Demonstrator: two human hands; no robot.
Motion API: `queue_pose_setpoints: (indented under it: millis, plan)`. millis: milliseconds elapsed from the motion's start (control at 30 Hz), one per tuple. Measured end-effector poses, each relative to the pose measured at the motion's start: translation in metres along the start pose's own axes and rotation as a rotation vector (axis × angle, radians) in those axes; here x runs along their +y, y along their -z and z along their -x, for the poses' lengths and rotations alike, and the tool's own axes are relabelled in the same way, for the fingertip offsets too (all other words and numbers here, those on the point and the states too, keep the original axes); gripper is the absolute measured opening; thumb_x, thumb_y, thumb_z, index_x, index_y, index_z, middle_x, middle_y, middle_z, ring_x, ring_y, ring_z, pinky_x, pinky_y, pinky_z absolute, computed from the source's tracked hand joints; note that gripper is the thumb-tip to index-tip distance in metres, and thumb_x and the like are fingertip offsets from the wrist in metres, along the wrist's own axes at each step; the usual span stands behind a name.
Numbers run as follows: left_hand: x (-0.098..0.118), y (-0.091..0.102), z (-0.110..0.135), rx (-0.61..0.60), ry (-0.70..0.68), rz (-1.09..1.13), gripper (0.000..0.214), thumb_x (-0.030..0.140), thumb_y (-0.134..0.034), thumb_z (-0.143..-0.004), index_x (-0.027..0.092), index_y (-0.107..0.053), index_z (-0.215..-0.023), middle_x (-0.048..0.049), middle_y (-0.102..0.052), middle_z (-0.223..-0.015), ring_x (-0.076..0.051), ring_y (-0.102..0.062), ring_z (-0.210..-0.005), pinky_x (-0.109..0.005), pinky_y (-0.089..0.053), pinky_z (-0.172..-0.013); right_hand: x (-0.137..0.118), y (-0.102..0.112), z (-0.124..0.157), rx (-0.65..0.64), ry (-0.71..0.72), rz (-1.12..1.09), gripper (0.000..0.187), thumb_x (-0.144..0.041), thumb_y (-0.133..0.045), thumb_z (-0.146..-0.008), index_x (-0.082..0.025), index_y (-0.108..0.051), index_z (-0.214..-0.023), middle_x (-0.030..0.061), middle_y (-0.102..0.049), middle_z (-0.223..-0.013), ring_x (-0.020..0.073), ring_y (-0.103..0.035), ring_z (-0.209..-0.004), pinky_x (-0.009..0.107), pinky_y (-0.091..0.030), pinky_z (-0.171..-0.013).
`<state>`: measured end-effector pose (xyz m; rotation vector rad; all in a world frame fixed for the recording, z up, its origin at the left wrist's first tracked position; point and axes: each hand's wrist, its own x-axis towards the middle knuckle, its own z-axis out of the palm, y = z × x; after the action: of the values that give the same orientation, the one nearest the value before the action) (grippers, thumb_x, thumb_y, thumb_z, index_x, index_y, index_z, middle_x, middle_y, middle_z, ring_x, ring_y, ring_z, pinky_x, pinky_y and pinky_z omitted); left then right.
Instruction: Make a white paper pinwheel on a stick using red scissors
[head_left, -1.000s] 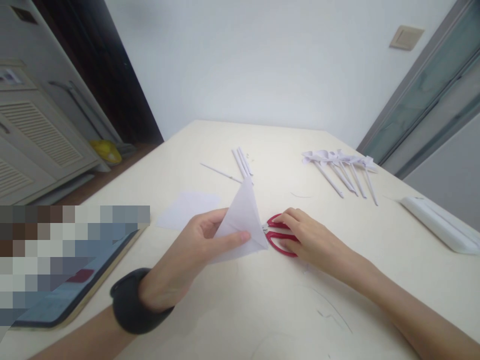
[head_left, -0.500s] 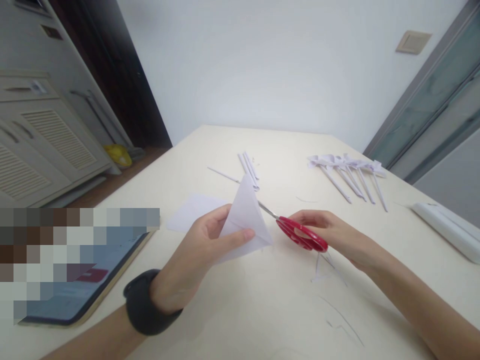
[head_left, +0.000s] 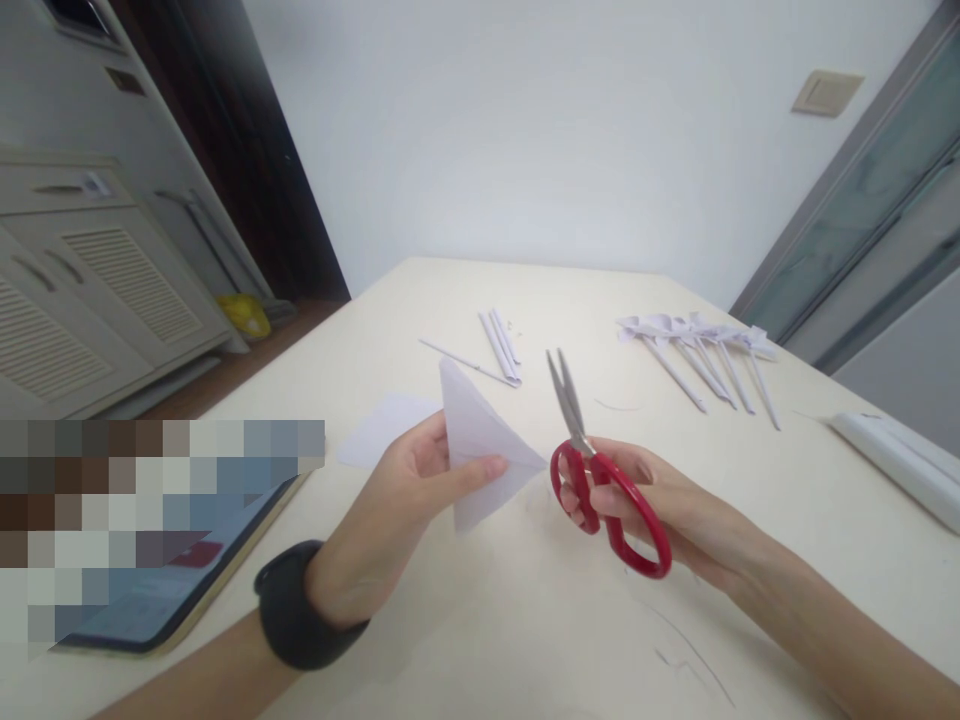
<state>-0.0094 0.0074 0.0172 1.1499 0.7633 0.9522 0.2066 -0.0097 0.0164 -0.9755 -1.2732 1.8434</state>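
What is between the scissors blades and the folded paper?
Nothing: only bare table shows between the scissors and the folded paper, in the head view.

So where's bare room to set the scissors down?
Bare table along the near edge, this side of the scissors; another patch beyond them, between the rolled paper sticks and the stemmed paper pieces. Crowded: left edge, by tablet and flat sheet.

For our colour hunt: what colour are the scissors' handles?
Red, on the scissors in the right hand; head view shows it best.

Home room (louvred cabinet (head_left: 82,290), wall switch (head_left: 827,92)).
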Motion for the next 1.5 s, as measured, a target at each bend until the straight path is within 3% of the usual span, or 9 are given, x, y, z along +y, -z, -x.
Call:
queue_pose_setpoints:
  millis: [333,533,767,933,1067,1233,1500]
  plan:
    - [0.0,-0.008,0.001,0.041,0.113,-0.118,0.043,0.023,-0.067,-0.071,0.019,-0.055,-0.113,-0.0098,-0.064,-0.116,-0.028,-0.06,-0.103,-0.037,-0.05,-0.083,0.006,-0.016,-0.002,0.218,0.204,0.155,0.028,-0.015,-0.067,-0.071,-0.022,-0.042,-0.079,-0.0034,-0.058,-0.075,0.0109,-0.05,-0.069,0.023,-0.038,-0.062]
    - [-0.005,-0.021,0.006,0.109,0.118,-0.14,0.046,0.025,-0.065,-0.071,0.02,-0.053,-0.115,-0.0083,-0.065,-0.112,-0.03,-0.061,-0.101,-0.038,-0.05,-0.078,0.015,-0.026,-0.002,0.247,0.251,0.16,0.033,-0.018,-0.068,-0.071,-0.023,-0.036,-0.078,-0.0032,-0.055,-0.076,0.0124,-0.048,-0.07,0.024,-0.037,-0.059]
    - [-0.005,-0.021,0.007,0.109,0.147,-0.182,0.045,0.022,-0.066,-0.069,0.02,-0.054,-0.113,-0.0079,-0.068,-0.106,-0.031,-0.061,-0.099,-0.037,-0.051,-0.073,0.017,-0.028,-0.001,0.269,0.251,0.161,0.032,-0.017,-0.068,-0.072,-0.023,-0.037,-0.078,-0.0049,-0.051,-0.072,0.0112,-0.046,-0.067,0.023,-0.035,-0.056]
    - [-0.004,-0.023,0.008,0.097,0.168,-0.169,0.043,0.025,-0.067,-0.069,0.018,-0.056,-0.11,-0.0088,-0.068,-0.105,-0.03,-0.063,-0.094,-0.039,-0.05,-0.076,0.017,-0.028,-0.001,0.229,0.208,0.151,0.033,-0.021,-0.068,-0.072,-0.023,-0.036,-0.077,-0.005,-0.051,-0.072,0.0101,-0.046,-0.063,0.022,-0.034,-0.054]
    - [0.0,-0.019,0.008,0.165,0.129,-0.164,0.037,0.027,-0.066,-0.071,0.017,-0.059,-0.106,-0.0091,-0.069,-0.103,-0.03,-0.064,-0.092,-0.04,-0.049,-0.079,0.017,-0.025,0.0,0.151,0.135,0.149,0.027,-0.029,-0.065,-0.076,-0.022,-0.039,-0.078,-0.0034,-0.05,-0.078,0.01,-0.048,-0.062,0.023,-0.039,-0.056]
    - [0.005,-0.005,0.008,0.128,0.114,-0.045,0.038,0.022,-0.062,-0.077,0.023,-0.054,-0.114,-0.0053,-0.07,-0.102,-0.024,-0.066,-0.086,-0.031,-0.053,-0.071,0.023,-0.018,0.003,0.037,0.067,0.189,0.024,-0.041,-0.052,-0.084,-0.022,-0.04,-0.08,-0.0047,-0.043,-0.069,0.0071,-0.039,-0.05,0.022,-0.032,-0.05]
    - [0.003,-0.002,0.01,0.11,0.097,-0.053,0.033,0.019,-0.06,-0.079,0.023,-0.056,-0.111,-0.0038,-0.069,-0.103,-0.023,-0.066,-0.089,-0.03,-0.053,-0.075,0.022,-0.02,0.009,-0.049,0.076,0.39,0.034,-0.055,-0.044,-0.084,-0.021,-0.037,-0.083,-0.002,-0.044,-0.078,0.0111,-0.038,-0.067,0.027,-0.034,-0.067]
